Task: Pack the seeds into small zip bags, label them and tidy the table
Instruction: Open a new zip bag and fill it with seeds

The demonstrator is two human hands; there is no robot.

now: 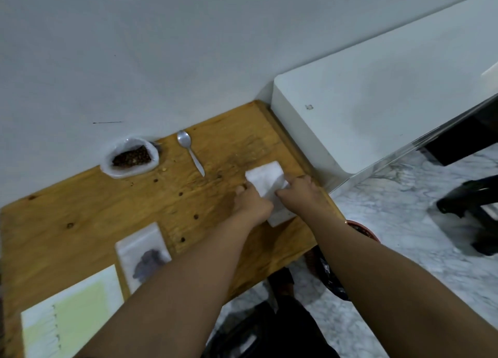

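Observation:
A stack of small clear zip bags (265, 178) lies near the right edge of the wooden table (80, 217). My left hand (250, 202) and my right hand (301, 194) both rest on this stack, fingers curled at its near end. A filled zip bag (142, 252) with dark seeds lies at the front left. An open white bag of brown seeds (130, 156) sits by the wall. A metal spoon (190, 151) lies beside it. Label sheets (72, 311), white and pale yellow, lie at the front left corner.
Loose seeds dot the tabletop between the seed bag and my hands. A white cabinet (363, 109) stands against the table's right end. A bin with a black liner (361, 231) stands on the marble floor below the table's right edge.

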